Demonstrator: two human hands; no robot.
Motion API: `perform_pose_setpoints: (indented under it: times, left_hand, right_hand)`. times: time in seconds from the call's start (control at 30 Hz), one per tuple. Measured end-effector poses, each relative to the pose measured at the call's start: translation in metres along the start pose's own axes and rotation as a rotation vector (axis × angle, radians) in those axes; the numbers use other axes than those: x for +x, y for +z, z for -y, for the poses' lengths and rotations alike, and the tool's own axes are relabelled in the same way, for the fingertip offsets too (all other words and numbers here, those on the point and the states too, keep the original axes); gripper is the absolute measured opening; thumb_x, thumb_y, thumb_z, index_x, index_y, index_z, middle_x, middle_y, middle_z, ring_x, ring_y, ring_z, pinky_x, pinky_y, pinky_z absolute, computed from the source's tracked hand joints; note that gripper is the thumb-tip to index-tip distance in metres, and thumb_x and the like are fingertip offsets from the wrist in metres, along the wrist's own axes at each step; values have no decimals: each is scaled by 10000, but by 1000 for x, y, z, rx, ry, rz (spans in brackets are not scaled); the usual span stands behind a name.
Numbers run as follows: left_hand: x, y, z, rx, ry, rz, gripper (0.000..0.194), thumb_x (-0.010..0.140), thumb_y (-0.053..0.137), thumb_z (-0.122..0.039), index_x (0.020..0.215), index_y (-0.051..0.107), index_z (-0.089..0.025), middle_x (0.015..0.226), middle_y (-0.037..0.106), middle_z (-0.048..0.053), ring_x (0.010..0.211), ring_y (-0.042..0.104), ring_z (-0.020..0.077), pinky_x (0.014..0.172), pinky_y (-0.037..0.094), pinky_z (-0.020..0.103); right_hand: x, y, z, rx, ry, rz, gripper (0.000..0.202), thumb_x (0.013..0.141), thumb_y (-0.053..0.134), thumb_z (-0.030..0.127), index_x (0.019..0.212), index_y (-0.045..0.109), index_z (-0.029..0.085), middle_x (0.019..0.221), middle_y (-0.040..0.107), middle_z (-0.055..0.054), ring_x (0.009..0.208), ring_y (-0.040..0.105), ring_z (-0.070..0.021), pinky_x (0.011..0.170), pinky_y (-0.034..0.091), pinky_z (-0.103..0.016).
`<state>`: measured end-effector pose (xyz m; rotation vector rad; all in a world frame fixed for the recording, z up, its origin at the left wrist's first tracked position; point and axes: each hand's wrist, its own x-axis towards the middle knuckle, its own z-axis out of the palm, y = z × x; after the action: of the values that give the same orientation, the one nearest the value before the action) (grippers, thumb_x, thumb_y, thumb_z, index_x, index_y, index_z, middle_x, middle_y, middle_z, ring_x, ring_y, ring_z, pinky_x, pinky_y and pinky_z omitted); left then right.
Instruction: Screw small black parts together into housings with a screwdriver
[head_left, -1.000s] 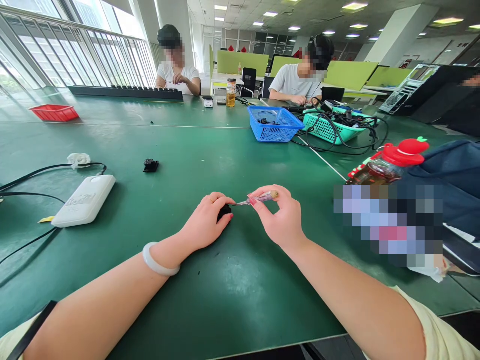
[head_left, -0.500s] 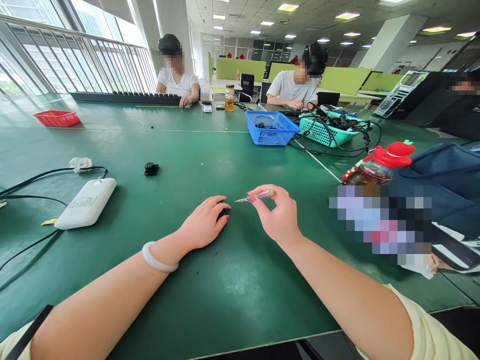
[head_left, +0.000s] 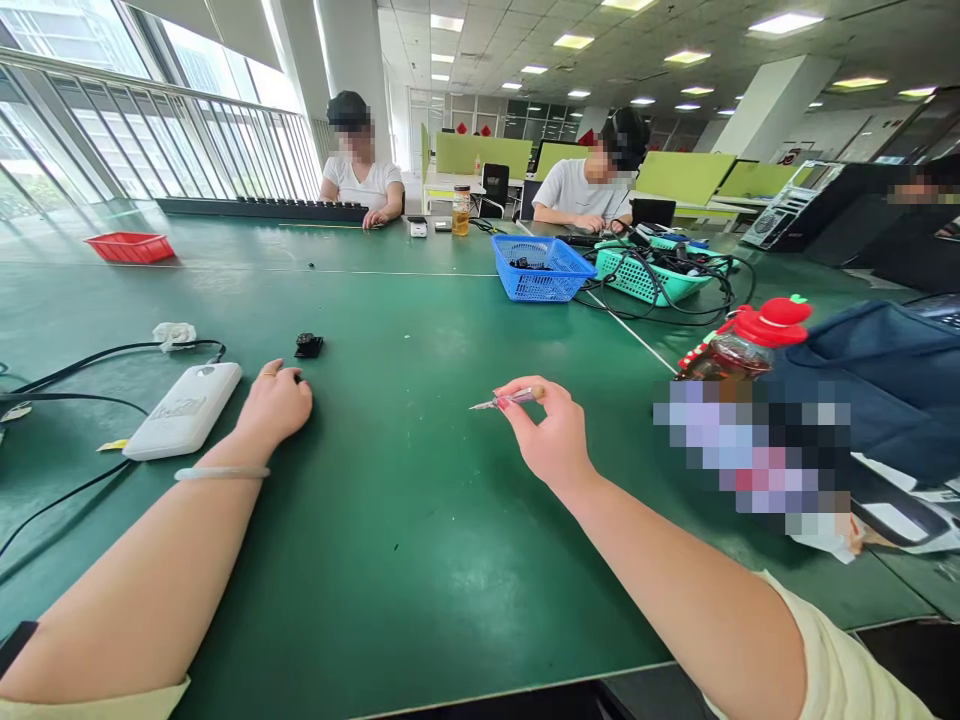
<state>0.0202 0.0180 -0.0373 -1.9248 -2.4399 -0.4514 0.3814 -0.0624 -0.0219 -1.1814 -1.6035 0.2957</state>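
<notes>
My right hand point(head_left: 553, 425) is closed in a pinch round a small screwdriver point(head_left: 517, 398) with a clear handle. Its thin tip points left, above the table. Over on the left, my left hand point(head_left: 276, 403) is closed, fingers curled, beside the white power bank point(head_left: 184, 410). A bit of a small black part point(head_left: 298, 378) shows at its fingers; the hand hides the rest. Just beyond those fingers, apart from them, a small black piece point(head_left: 308, 346) lies on the green table point(head_left: 390, 560).
A blue basket point(head_left: 544, 270) and a teal basket point(head_left: 645, 275) heaped with cables stand ahead. A red tray point(head_left: 131, 247) sits far left. At right are a red-capped bottle point(head_left: 750, 345) and a dark blue bag point(head_left: 885, 390). Two people sit across the table.
My left hand has moved left, from near the screwdriver tip to beside the power bank, with the black part apparently still in it. The right hand stays almost in place with the screwdriver.
</notes>
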Motion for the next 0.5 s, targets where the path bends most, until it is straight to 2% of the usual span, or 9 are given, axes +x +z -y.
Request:
perform_pose_setpoints:
  times: [0.17, 0.37, 0.5]
  left_hand:
    - [8, -12, 18, -18, -102, -12, 589, 859, 384, -231, 1312, 535, 114, 1492, 416, 324, 1459, 325, 346, 1201, 261, 463]
    - [11, -17, 19, -69, -150, -30, 607, 831, 454, -262, 1315, 538, 95, 1399, 530, 295, 1393, 410, 373, 1172, 310, 487]
    - [8, -19, 16, -115, -144, -113, 611, 895, 459, -360, 1336, 529, 57, 1431, 505, 263, 1422, 369, 326, 1188, 304, 450]
  right_hand:
    - [0, 1, 0, 21, -6, 10, 63, 876, 628, 271, 832, 671, 258, 878, 758, -10, 831, 682, -208, 952, 477, -442]
    - [1, 1, -1, 23, 5, 38, 60, 868, 628, 266, 829, 672, 258, 869, 766, -7, 830, 680, -210, 955, 468, -444]
    - [1, 2, -2, 32, 4, 41, 57, 868, 631, 269, 827, 671, 258, 869, 766, -4, 824, 680, -208, 950, 469, -443]
